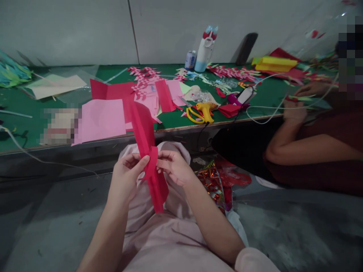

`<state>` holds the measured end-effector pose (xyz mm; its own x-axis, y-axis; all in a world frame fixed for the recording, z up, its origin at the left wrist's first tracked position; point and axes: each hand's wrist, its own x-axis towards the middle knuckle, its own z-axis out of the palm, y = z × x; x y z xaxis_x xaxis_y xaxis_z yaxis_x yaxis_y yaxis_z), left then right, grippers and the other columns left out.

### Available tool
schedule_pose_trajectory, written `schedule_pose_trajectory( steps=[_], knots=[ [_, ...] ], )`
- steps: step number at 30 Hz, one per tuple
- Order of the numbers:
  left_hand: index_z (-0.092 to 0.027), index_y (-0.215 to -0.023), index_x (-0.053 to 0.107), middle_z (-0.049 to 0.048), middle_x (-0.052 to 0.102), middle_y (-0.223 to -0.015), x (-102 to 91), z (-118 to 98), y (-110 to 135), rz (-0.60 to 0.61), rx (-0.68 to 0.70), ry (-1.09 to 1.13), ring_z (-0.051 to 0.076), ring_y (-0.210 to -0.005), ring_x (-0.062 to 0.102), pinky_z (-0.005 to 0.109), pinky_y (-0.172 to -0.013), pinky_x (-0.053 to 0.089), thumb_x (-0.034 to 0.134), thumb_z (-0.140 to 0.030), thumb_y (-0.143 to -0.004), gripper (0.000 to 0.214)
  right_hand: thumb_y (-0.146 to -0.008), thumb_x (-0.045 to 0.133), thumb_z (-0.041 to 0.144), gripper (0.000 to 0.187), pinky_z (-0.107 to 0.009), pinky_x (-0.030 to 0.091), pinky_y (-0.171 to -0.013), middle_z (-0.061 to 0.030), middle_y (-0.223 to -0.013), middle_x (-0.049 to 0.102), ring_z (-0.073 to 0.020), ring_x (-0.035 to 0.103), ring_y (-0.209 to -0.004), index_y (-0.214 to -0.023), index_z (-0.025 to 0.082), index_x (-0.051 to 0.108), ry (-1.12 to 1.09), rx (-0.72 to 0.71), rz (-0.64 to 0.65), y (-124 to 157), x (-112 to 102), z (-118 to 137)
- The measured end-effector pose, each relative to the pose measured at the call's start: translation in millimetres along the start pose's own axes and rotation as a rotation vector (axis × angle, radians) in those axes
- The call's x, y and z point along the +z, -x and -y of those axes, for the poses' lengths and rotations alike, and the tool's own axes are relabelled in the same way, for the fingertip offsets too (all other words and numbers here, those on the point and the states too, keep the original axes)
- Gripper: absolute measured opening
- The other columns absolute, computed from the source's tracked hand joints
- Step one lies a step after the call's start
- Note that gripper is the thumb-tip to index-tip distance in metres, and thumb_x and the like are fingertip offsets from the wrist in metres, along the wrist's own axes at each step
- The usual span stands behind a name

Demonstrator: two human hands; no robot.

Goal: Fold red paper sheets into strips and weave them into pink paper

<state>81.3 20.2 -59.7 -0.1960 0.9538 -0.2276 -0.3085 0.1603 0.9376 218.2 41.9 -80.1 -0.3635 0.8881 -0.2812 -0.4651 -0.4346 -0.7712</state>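
Above my lap I hold a long folded piece of red paper [143, 126], standing upright and slightly tilted. My left hand [129, 172] is closed on it, the thumb pressed on its front near the middle. A narrower red paper strip [153, 158] crosses the front of the folded piece. My right hand [171, 165] pinches at the strip's right side, its fingertips touching the red paper. Part of the fingers of both hands is hidden behind the paper.
On the green table [176, 121] lie pink paper [102, 120], a yellow glue gun [206, 111] and yellow-handled scissors [194, 115]. A can [190, 59] and a white-blue bottle [205, 51] stand behind. A co-worker's arm [295, 113] is at right, near a white cable [262, 107].
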Motion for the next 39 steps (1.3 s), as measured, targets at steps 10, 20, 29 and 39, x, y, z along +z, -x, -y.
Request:
schedule_pose_trajectory(
  steps=[10, 20, 29, 39],
  knots=[
    [-0.015, -0.066, 0.067, -0.0015, 0.064, -0.058, 0.2, 1.6, 5.0, 0.022, -0.039, 0.006, 0.009, -0.049, 0.057, 0.019, -0.050, 0.045, 0.086, -0.030, -0.054, 0.027, -0.043, 0.089, 0.025, 0.037, -0.018, 0.042, -0.051, 0.0043, -0.064, 0.063, -0.0052, 0.053, -0.054, -0.071, 0.015, 0.066, -0.057, -0.044, -0.033, -1.8, -0.2, -2.6],
    [-0.015, -0.063, 0.065, -0.0004, 0.067, -0.060, 4.5, 0.4, 6.1, -0.023, -0.050, 0.027, 0.010, -0.053, 0.060, 0.019, -0.056, 0.048, 0.086, -0.029, -0.053, 0.027, -0.053, 0.086, 0.032, 0.030, -0.021, 0.045, -0.057, 0.0051, -0.060, 0.058, -0.0079, 0.054, -0.058, -0.069, 0.018, 0.065, -0.041, -0.098, 0.017, 2.9, 1.7, -1.7],
    [-0.015, -0.067, 0.069, 0.0001, 0.069, -0.063, 3.2, 1.0, 5.7, -0.047, 0.008, -0.022, 0.010, -0.056, 0.061, 0.020, -0.060, 0.050, 0.086, -0.029, -0.053, 0.026, -0.042, 0.090, 0.029, 0.037, -0.019, 0.044, -0.051, 0.0039, -0.061, 0.062, -0.0069, 0.055, -0.055, -0.067, 0.016, 0.066, -0.028, -0.015, -0.011, 2.6, -0.1, 0.5],
    [-0.017, -0.070, 0.068, -0.0012, 0.067, -0.061, -4.5, 6.8, 6.0, 0.032, -0.007, -0.065, 0.010, -0.051, 0.058, 0.018, -0.049, 0.044, 0.084, -0.029, -0.058, 0.023, -0.040, 0.090, 0.028, 0.039, -0.019, 0.043, -0.053, 0.0037, -0.061, 0.063, -0.0066, 0.054, -0.055, -0.068, 0.015, 0.066, -0.069, -0.033, -0.029, -0.2, -2.9, -0.8]
  ],
)
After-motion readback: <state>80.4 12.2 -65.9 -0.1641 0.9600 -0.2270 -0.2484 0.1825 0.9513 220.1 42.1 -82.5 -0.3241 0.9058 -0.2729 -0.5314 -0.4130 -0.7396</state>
